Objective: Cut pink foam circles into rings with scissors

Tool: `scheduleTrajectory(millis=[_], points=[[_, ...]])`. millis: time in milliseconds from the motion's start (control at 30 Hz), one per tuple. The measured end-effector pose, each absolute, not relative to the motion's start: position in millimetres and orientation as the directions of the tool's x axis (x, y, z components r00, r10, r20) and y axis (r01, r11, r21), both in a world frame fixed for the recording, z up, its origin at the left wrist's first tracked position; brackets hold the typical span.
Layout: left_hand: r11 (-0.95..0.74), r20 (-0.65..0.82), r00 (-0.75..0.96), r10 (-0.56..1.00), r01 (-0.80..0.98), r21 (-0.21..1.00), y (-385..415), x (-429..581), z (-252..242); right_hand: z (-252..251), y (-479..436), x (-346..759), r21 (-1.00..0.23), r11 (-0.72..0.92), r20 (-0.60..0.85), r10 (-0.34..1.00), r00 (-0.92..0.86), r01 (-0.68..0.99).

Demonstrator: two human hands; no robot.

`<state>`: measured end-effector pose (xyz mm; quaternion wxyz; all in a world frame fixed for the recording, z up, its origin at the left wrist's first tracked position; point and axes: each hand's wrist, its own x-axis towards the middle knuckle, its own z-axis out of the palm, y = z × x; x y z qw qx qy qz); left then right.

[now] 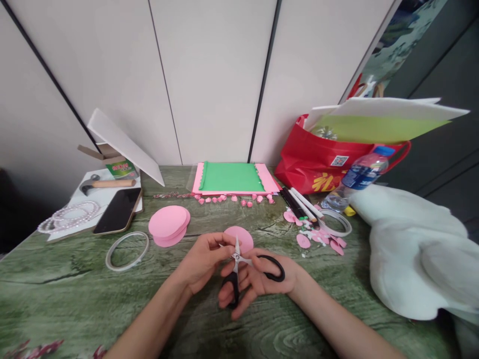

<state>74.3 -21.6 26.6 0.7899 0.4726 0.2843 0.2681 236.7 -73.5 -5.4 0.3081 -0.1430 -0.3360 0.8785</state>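
My right hand (262,276) holds black-handled scissors (237,257), with thumb and fingers in the loops and the blades spread apart. My left hand (207,259) pinches a round pink paper piece (242,238) at its edge, close to the blades. The fingertips of that hand and the scissors hide part of the paper. To the left of my hands lies a stack of pink paper circles (167,223) on the green wood-grain table (179,319).
Green and pink sheets (230,177) lie at the back, with small pink rolls in front. Left are a tape roll (127,252), phone (118,210) and hammer (108,183). Right are markers (299,203), paper scraps (322,237), a bottle (359,177), red bag (310,159) and white plush (415,259).
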Motion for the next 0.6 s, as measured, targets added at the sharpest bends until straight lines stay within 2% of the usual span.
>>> scheduleTrajectory(millis=[167, 333, 467, 600], points=[[0.309, -0.163, 0.663, 0.731, -0.108, 0.945, -21.9, 74.9, 28.5, -6.9, -74.0, 237.1, -0.69, -0.558, -0.021, 0.652, -0.758, -0.461], [0.045, -0.052, 0.576, 0.816, 0.027, 0.999, -27.7, 79.7, 27.5, -11.8, -76.0, 235.3, -0.657, -0.605, -0.052, 0.631, -0.774, -0.449], [-0.176, 0.089, 0.471, 0.878, 0.144, 0.974, -31.9, 81.2, 25.2, -9.3, -77.2, 229.9, -0.65, -0.602, -0.05, 0.644, -0.763, -0.465], [-0.227, 0.118, 0.457, 0.882, 0.193, 0.955, -31.7, 80.2, 23.7, -8.4, -77.4, 225.5, -0.639, -0.619, -0.045, 0.623, -0.781, -0.457]])
